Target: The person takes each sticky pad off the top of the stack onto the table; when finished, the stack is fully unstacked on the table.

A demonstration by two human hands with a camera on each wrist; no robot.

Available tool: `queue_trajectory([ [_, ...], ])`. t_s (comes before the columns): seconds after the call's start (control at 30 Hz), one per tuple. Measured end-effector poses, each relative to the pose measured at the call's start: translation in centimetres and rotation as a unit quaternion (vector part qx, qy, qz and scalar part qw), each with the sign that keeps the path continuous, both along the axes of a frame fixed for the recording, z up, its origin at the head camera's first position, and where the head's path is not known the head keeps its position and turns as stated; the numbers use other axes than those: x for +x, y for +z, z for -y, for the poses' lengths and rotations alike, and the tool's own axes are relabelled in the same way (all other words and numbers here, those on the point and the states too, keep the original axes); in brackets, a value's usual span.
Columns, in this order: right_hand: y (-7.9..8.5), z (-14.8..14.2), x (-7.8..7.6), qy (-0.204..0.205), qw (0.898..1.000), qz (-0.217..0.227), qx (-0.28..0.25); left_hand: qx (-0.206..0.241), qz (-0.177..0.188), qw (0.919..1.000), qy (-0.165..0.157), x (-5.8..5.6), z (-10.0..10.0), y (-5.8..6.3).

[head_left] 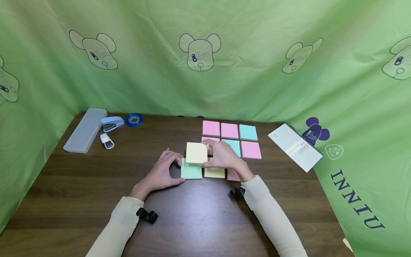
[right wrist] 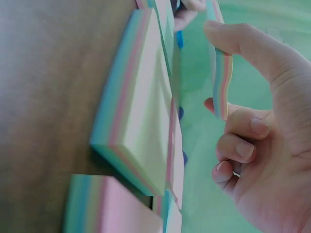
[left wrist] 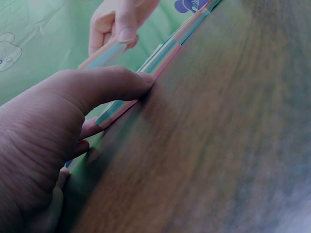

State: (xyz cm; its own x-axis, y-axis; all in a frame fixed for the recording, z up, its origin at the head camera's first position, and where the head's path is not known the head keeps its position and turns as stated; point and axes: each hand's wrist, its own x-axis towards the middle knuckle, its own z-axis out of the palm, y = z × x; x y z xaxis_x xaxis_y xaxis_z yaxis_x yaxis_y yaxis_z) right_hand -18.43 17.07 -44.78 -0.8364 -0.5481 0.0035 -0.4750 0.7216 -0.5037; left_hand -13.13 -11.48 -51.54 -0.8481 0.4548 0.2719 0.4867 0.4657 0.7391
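Observation:
My right hand (head_left: 221,155) pinches a pale yellow sticky note pad (head_left: 196,152) between thumb and fingers. That pad is raised above a light green sticky note pad (head_left: 191,171) on the table. Its layered coloured edge (right wrist: 223,87) shows in the right wrist view. My left hand (head_left: 162,169) holds the green pad at its left side, thumb at the near edge and fingers at the far corner. Beside it lie another yellow pad (head_left: 214,173) and a pink pad (head_left: 233,175), partly covered by my right hand and wrist.
Behind lie more pads in rows, among them a pink pad (head_left: 211,128) and a blue pad (head_left: 248,132). At left are a case (head_left: 85,132), stapler (head_left: 112,122), blue tape roll (head_left: 133,120) and small white-and-black object (head_left: 107,141). A notepad (head_left: 295,147) lies at right.

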Motion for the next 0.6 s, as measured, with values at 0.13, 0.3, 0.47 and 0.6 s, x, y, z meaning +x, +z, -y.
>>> queue_trajectory([
  [0.13, 0.2, 0.4, -1.0, -0.004, 1.000, -0.024, 0.007, -0.007, -0.006, 0.9999, -0.007, 0.0, 0.1, 0.0],
  [0.3, 0.2, 1.1, -2.1, -0.021, 0.999, -0.024, 0.013, -0.018, -0.004, 0.9998, -0.007, 0.0, 0.2, 0.0],
  [0.47, -0.1, 1.7, -3.2, -0.032, 0.999, -0.009, 0.032, -0.018, -0.008, 0.9998, -0.009, 0.0, 0.2, -0.1],
  [0.6, -0.7, 2.2, -4.1, -0.030, 0.998, 0.002, 0.047, -0.018, -0.006, 0.9998, -0.008, 0.0, 0.1, -0.1],
])
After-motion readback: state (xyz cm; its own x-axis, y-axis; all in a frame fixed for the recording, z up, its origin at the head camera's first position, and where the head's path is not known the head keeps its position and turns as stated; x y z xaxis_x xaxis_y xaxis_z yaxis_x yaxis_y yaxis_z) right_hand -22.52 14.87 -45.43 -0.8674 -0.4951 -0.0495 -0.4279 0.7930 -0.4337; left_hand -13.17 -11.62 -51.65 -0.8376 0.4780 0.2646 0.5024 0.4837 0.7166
